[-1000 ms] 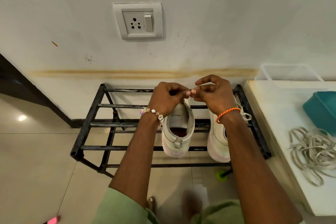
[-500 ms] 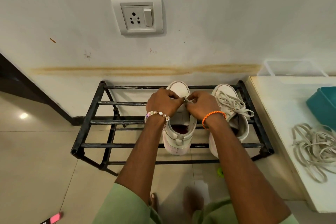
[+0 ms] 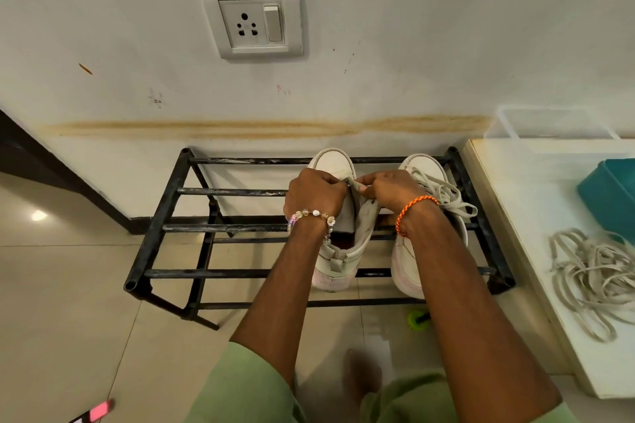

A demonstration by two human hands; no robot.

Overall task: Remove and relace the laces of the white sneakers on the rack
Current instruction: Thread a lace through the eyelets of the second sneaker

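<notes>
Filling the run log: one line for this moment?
both hands pinch lace end | over left sneaker on rack | right sneaker laced

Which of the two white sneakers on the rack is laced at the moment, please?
The right sneaker is laced: crossed laces and loose loops show. The left sneaker shows none.

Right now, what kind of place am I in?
Probably a home entryway or hallway corner: a black metal shoe rack stands on a tiled floor against a painted wall with a power socket, holding white sneakers.
</notes>
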